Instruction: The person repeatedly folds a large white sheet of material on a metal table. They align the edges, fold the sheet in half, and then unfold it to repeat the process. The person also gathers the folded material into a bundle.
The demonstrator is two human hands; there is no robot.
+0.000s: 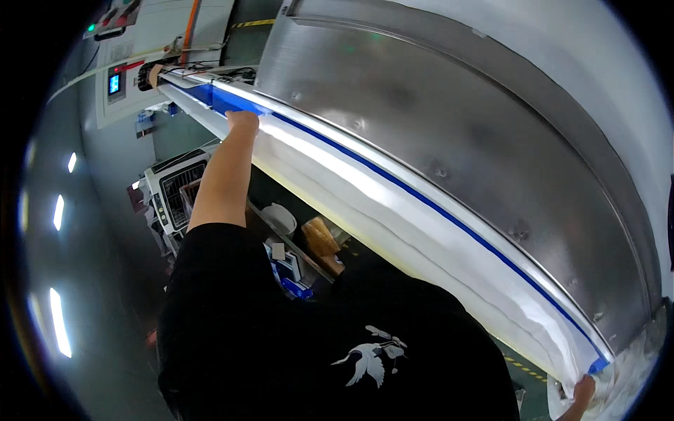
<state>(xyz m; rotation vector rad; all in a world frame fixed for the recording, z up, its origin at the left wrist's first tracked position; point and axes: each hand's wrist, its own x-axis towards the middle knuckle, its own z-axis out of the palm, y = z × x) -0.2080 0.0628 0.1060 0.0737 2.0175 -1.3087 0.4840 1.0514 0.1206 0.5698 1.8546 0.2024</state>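
A long white sheet (393,217) stretches from upper left to lower right in front of me, with soft folds along its length. Its far edge runs along a narrow blue strip (414,193), which broadens into a blue band at the upper left. My left hand (243,122) is closed at the sheet's left end, right against the blue band. Far off at the lower right, my right hand (584,388) is closed on the sheet's other end, just below a blue tab (598,365). The fingertips of both hands are partly hidden.
A large curved metal panel (449,133) rises behind the sheet. At the upper left stands a pale cabinet with a small lit screen (114,83). Below the sheet are a white bowl (279,219), a brown package (320,237) and a white-framed machine (179,186). Clear plastic film (632,379) hangs at lower right.
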